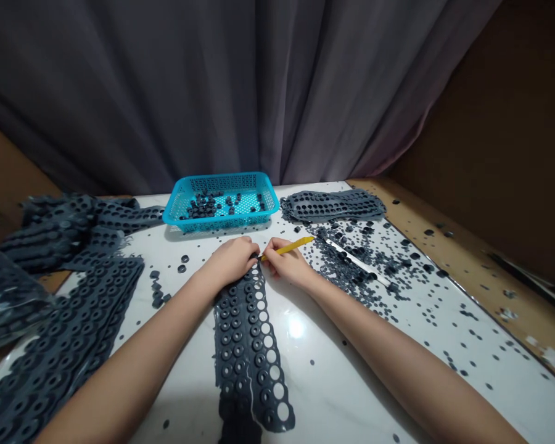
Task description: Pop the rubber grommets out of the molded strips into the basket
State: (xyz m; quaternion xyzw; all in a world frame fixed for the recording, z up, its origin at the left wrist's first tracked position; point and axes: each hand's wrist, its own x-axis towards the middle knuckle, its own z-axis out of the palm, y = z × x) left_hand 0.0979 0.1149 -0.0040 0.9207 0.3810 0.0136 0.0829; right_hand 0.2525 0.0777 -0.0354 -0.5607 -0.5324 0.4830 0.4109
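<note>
A dark grey rubber strip [247, 345] full of moulded rings lies lengthwise on the white table [333, 370], its right column showing empty round holes. My left hand [234, 259] is curled closed on the strip's far end, pressing it down. My right hand [284, 262] is closed around a yellow stick-like tool [289, 248], whose tip touches the strip's far end beside my left hand. A turquoise plastic basket [222, 200] behind my hands holds several loose dark rings.
Stacks of grey ring sheets [60, 327] lie at the left, more [333, 205] at the back right. Loose rings and punched scraps [365, 259] are scattered to the right around a long white strip. A grey curtain hangs behind; a wooden ledge [481, 271] runs along the right.
</note>
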